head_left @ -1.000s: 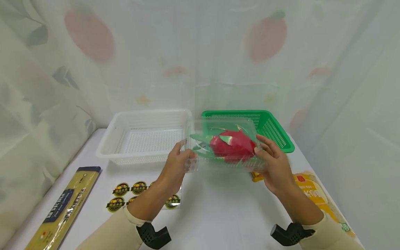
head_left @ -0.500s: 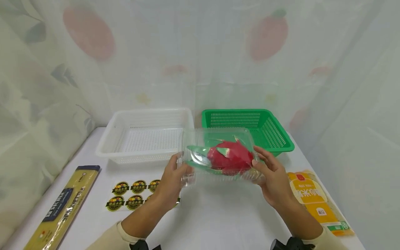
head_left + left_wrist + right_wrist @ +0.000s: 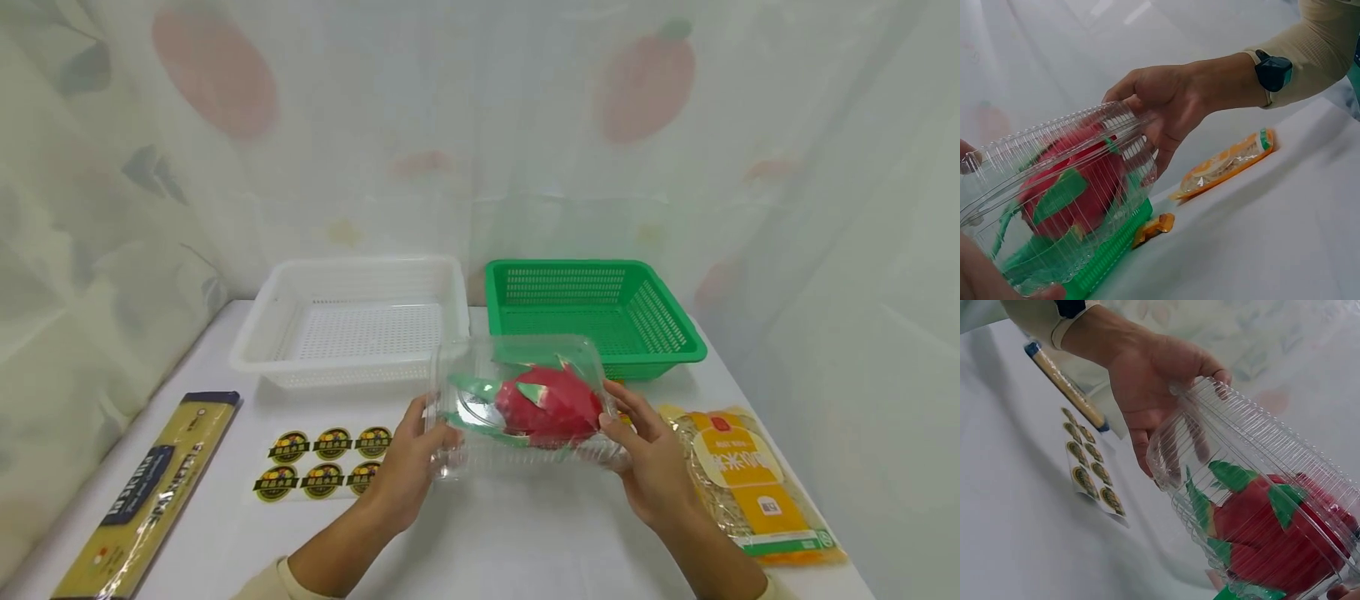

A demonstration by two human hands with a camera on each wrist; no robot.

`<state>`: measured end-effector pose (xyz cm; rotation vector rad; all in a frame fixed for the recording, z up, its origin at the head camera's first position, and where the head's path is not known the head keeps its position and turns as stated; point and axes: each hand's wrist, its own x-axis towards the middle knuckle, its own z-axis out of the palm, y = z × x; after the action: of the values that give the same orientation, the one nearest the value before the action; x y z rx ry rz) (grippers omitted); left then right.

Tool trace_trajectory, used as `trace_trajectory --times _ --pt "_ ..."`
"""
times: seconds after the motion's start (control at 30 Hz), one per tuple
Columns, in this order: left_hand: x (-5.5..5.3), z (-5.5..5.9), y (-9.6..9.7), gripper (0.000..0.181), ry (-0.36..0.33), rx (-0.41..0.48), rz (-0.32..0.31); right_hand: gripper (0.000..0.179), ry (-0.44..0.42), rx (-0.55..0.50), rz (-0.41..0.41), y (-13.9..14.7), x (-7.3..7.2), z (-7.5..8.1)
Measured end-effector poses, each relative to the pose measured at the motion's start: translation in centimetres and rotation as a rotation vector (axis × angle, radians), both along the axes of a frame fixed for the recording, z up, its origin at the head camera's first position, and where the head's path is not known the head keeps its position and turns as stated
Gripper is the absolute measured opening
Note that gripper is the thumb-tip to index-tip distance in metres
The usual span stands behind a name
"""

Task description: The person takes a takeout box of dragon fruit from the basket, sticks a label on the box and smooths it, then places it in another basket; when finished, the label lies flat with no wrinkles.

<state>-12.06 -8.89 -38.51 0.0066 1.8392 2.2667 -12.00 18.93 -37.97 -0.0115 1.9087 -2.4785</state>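
Note:
Both hands hold a clear plastic clamshell box (image 3: 468,442) up over the table, one at each end. Inside it lies a red dragon fruit (image 3: 555,404) with green scales, seen through the closed lid. My left hand (image 3: 408,462) grips the left end, thumb on the near side; the right wrist view shows its fingers spread behind the ribbed wall (image 3: 1175,434). The right end is in my right hand (image 3: 652,462), thumb near the lid's edge and fingers behind. In the left wrist view that right hand (image 3: 1163,103) wraps the box's far end.
Behind the box stand a white basket (image 3: 352,367) and a green basket (image 3: 645,367). A sheet of round stickers (image 3: 322,462) lies left, beside a spaghetti pack (image 3: 150,492). At right lies an orange-labelled noodle bag (image 3: 750,483); a small orange packet (image 3: 1154,229) is near the green basket.
Both hands have lowered the box with the dragon fruit toward the person, away from the baskets. More of the green basket and the noodle bag now shows.

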Motion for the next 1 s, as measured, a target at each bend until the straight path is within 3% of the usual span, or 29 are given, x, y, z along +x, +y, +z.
trace_trajectory --times 1.0 --pt "0.7 -3.5 -0.7 0.071 -0.045 0.037 0.007 0.055 -0.084 -0.031 -0.028 -0.8 0.5 -4.4"
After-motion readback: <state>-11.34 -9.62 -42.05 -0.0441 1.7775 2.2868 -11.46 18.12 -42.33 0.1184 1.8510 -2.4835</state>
